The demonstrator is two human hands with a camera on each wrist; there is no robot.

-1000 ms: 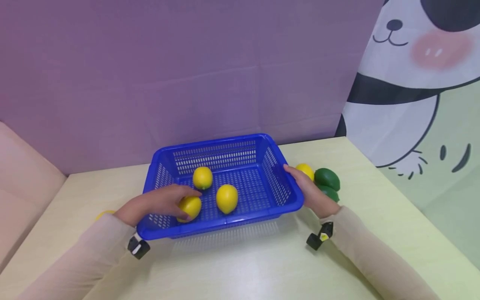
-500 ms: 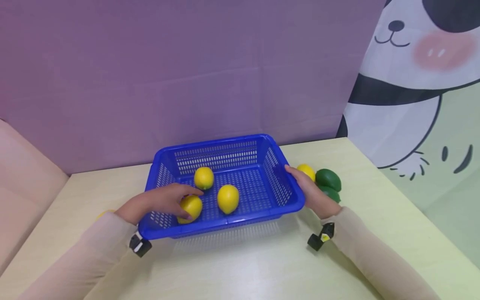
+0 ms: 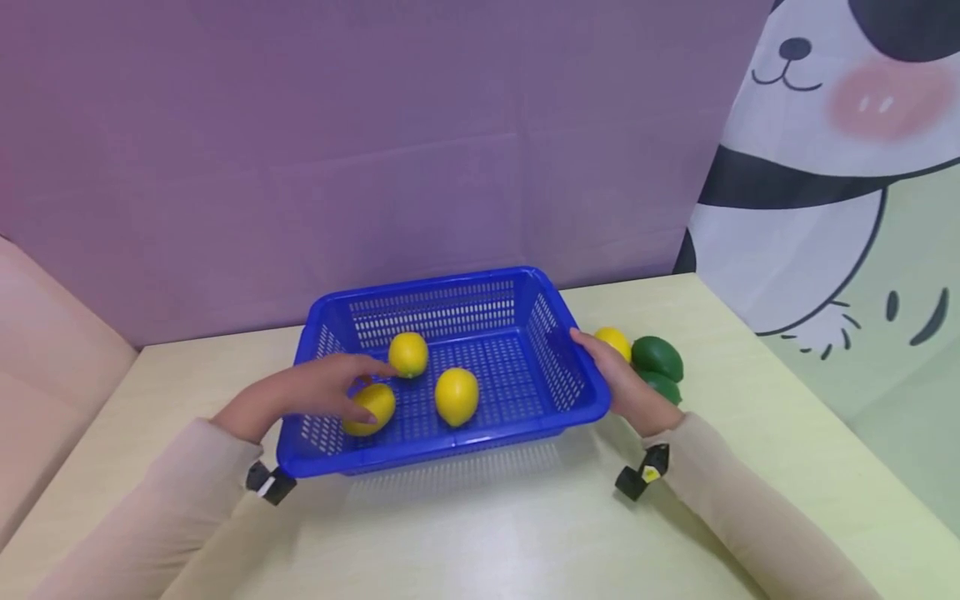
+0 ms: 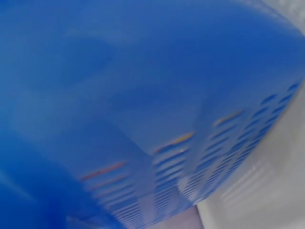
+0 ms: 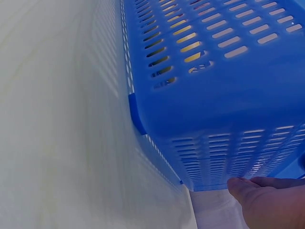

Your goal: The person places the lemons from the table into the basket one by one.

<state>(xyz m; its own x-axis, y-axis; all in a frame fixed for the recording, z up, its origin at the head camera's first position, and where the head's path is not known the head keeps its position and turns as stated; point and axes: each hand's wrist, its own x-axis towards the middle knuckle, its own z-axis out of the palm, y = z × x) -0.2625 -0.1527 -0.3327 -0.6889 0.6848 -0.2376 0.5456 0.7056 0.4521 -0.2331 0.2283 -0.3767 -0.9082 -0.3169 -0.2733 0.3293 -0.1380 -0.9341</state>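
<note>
A blue plastic basket with slotted walls stands on the table. Inside it lie three lemons: one at the back left, one in the middle and one at the front left. My left hand reaches over the left rim, fingers spread above the front-left lemon, its thumb across it; contact is hard to tell. My right hand grips the basket's right side, a fingertip on the rim. In the right wrist view its fingers lie against the outer wall. The left hand is out of its own wrist view.
Right of the basket, past the right hand, lie a yellow lemon and two dark green fruits, one behind and one in front. A purple cloth wall rises directly behind the pale table.
My left hand has shifted left and slightly up, its fingers spreading away from the front-left lemon, which has moved a little left. The right hand and the basket stay put.
</note>
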